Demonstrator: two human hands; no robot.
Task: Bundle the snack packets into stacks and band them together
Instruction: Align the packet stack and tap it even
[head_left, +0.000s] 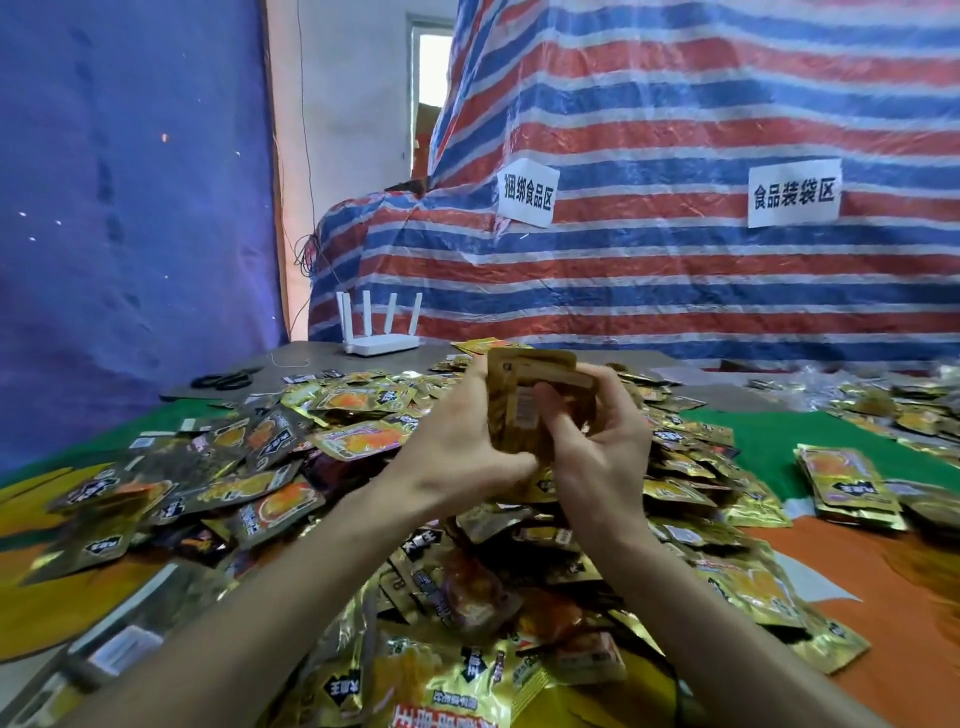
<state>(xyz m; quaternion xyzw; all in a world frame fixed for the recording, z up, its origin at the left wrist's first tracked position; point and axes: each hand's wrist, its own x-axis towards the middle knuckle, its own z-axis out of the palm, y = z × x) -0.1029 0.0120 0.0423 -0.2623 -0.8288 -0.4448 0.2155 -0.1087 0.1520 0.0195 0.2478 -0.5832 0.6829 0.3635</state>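
Note:
A small upright stack of golden snack packets (524, 384) is held above the table's middle, backs toward me. My left hand (457, 441) grips its left edge and bottom. My right hand (597, 447) curls round its right side, thumb pressed on the packets' back face. Beneath both hands spreads a large heap of loose gold and orange packets (322, 447). A flat stack of packets (847, 483) lies at the right on the cloth. No band is visible on the held stack.
A green and orange cloth (769, 452) covers the table. Black rubber bands (226, 381) lie at the far left on grey board. A white router (378, 327) stands behind the heap. A striped tarp (675, 270) with two paper signs rises at the back.

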